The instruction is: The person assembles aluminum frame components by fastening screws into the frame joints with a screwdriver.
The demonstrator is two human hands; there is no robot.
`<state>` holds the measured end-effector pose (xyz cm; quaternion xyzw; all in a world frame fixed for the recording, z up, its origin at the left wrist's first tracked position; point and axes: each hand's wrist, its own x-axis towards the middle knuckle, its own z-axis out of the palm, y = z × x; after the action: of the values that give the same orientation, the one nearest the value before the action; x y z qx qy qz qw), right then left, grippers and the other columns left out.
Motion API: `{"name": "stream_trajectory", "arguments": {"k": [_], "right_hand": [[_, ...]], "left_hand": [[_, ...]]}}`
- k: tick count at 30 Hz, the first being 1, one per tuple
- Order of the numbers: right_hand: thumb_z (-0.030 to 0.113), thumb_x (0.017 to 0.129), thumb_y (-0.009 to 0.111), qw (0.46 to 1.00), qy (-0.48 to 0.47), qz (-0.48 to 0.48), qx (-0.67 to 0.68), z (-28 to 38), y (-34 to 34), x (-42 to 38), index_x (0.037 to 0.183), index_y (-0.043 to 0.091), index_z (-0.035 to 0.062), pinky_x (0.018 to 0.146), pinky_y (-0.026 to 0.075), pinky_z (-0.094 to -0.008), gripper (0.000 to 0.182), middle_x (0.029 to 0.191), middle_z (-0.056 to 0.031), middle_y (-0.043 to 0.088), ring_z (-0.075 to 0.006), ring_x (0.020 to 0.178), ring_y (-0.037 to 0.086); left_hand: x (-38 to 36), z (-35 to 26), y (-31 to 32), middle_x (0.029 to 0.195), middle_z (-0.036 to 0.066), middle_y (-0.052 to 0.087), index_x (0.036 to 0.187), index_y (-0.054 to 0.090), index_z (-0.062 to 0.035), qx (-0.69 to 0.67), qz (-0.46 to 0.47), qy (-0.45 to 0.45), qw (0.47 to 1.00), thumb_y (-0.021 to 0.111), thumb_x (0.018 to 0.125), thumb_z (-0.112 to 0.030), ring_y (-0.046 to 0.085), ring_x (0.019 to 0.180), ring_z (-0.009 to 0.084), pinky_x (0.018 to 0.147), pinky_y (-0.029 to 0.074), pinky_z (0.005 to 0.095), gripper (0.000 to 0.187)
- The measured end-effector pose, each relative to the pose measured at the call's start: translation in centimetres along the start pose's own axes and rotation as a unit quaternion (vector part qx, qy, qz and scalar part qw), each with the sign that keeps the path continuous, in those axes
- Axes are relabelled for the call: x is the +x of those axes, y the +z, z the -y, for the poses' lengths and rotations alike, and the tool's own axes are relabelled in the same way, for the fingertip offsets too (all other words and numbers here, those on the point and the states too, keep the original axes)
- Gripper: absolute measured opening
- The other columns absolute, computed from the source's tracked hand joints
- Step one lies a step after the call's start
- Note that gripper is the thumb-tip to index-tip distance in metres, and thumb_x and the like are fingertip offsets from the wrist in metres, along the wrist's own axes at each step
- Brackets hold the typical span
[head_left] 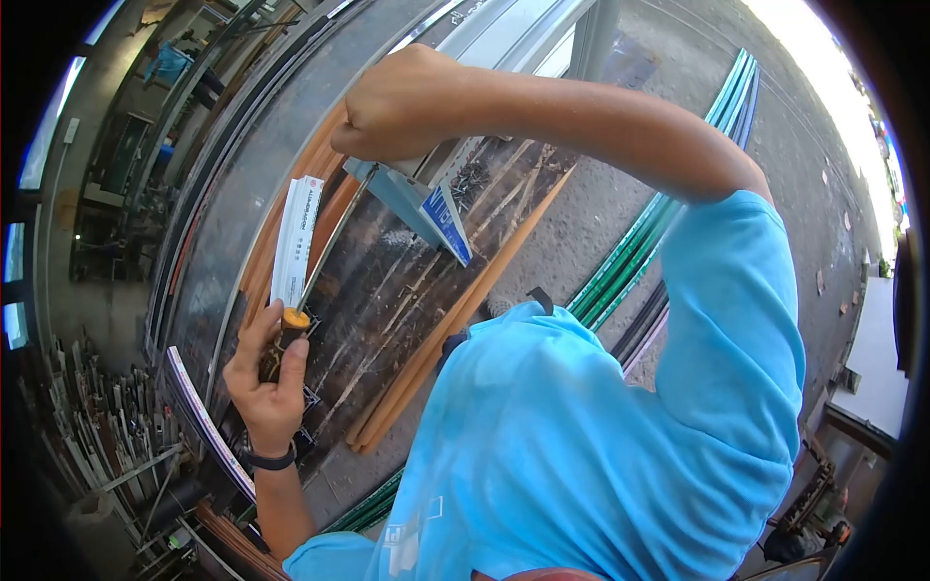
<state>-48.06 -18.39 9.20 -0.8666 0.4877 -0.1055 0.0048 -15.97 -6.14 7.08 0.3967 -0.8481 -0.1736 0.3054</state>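
Observation:
My left hand (266,382), with a dark band at its wrist, is wrapped round a dark-handled tool with a yellow collar (295,319). A long thin metal shaft (335,232) runs from there up toward my right hand. My right hand (397,105) is closed in a fist above the bench, its fingertips turned out of sight; what they hold, I cannot tell. Just below the fist, a short blue-and-white labelled profile piece (417,211) slants over the bench. A white printed aluminium strip (298,237) lies beside the shaft, its lower end near my left fingertips.
The dark, scratched workbench (387,276) carries brown profiles (465,310) along its near edge and a pile of screws (471,182). Green-wrapped bars (630,254) lie on the floor. Many offcuts (107,436) stand at the lower left. Another person (174,60) is in the far background.

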Motion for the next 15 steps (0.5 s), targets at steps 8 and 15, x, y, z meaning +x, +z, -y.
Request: {"name": "stream_trajectory", "arguments": {"k": [8,15], "right_hand": [[0.031,0.096,0.046,0.999,-0.012,-0.029,-0.009,0.1,-0.2,-0.1,0.063,0.066,0.001,0.065,0.057,-0.041,0.048,0.065,-0.018,0.064,-0.032,0.061,0.066],[0.034,0.098,0.044,0.998,0.045,0.041,-0.004,0.7,-0.7,0.4,0.066,0.067,0.0003,0.064,0.055,-0.0434,0.052,0.063,-0.0171,0.064,-0.0335,0.061,0.066]], "left_hand": [[0.6,0.2,-0.8,0.084,0.01,0.068,0.142,0.058,-0.0045,-0.039,0.049,-0.018,0.998,0.07,0.095,-0.008,0.062,0.065,0.0103,0.054,0.049,0.0262,0.048],[0.1,-1.0,-0.3,0.089,0.011,0.071,0.138,0.061,-0.0052,-0.008,-0.013,0.008,1.0,0.073,0.09,-0.004,0.063,0.069,0.0102,0.057,0.051,0.0257,0.049]]}}
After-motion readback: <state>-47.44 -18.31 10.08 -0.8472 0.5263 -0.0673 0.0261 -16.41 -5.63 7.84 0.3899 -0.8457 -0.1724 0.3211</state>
